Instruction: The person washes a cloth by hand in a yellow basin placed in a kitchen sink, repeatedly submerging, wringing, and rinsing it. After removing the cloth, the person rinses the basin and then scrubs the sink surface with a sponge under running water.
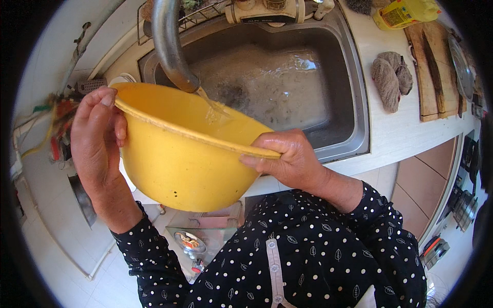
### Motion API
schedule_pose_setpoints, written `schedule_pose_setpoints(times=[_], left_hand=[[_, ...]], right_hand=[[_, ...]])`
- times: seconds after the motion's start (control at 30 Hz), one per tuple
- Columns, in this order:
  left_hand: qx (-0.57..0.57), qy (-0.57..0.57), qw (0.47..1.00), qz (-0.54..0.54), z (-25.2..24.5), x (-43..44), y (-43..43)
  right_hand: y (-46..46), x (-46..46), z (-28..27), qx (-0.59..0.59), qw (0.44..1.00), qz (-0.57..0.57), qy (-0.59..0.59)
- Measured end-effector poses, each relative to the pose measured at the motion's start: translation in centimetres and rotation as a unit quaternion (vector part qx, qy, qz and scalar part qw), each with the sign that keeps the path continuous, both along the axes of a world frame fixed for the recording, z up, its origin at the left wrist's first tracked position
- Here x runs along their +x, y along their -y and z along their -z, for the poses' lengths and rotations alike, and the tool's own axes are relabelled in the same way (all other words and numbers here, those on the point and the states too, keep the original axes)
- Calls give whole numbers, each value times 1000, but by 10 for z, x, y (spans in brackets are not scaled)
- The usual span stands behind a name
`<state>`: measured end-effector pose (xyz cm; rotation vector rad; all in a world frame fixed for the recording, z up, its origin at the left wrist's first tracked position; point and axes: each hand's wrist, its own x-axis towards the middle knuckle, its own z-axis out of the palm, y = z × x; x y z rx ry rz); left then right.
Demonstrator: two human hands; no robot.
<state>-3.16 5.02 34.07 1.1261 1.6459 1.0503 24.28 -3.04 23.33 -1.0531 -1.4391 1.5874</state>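
Note:
A yellow plastic basin [185, 165] is tilted over the near left edge of the stainless steel sink [360, 115]. My left hand [98, 134] grips its rim at the left, fingers curled over the edge. On the right side of that rim, my right hand [287, 154] is closed with the thumb below. Water runs from the metal faucet [169, 46] toward the basin's far inner wall. Murky water [277, 84] lies in the sink, with light glinting on its surface. The basin's bottom inside is hidden by its near wall.
Right of the sink, crumpled grey-brown cloths [391, 77] lie on the white countertop [385, 131] beside a wooden cutting board [435, 73]. A yellow plastic bottle [406, 13] lies behind them. A wire rack [204, 11] stands behind the faucet. A glass-topped stand [215, 235] is below left.

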Motion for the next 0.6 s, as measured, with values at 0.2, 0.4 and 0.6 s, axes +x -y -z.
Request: schedule_pose_setpoints(times=[0.2, 0.4, 0.6], left_hand=[[7, 20, 1000, -7, 3, -16, 6], [34, -10, 989, -145, 75, -10, 63], [29, 86, 965, -246, 174, -9, 133]], right_hand=[[-20, 0, -3, 49, 998, -23, 25], [-37, 13, 29, 330, 924, -78, 177], [-25, 7, 80, 429, 845, -166, 275]])
